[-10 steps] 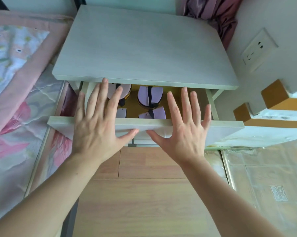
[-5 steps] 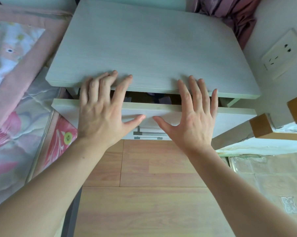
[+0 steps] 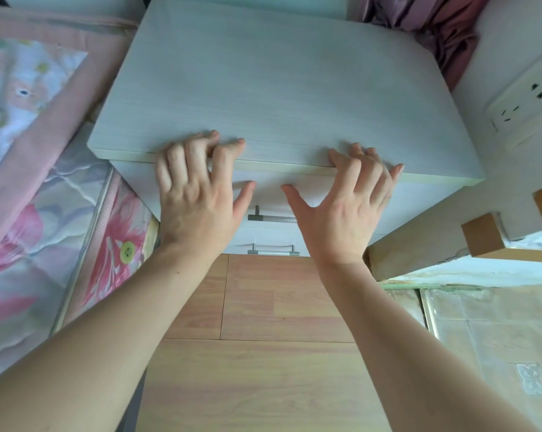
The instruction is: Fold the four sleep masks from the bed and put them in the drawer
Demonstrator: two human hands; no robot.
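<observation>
Pressing spread fingers, both hands have pushed the drawer shut.

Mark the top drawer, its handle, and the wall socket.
top drawer (image 3: 419, 198): head view, bare right part of its front panel
handle (image 3: 271, 217): head view, visible metal bar
wall socket (image 3: 525, 101): head view, faceplate centre
</observation>
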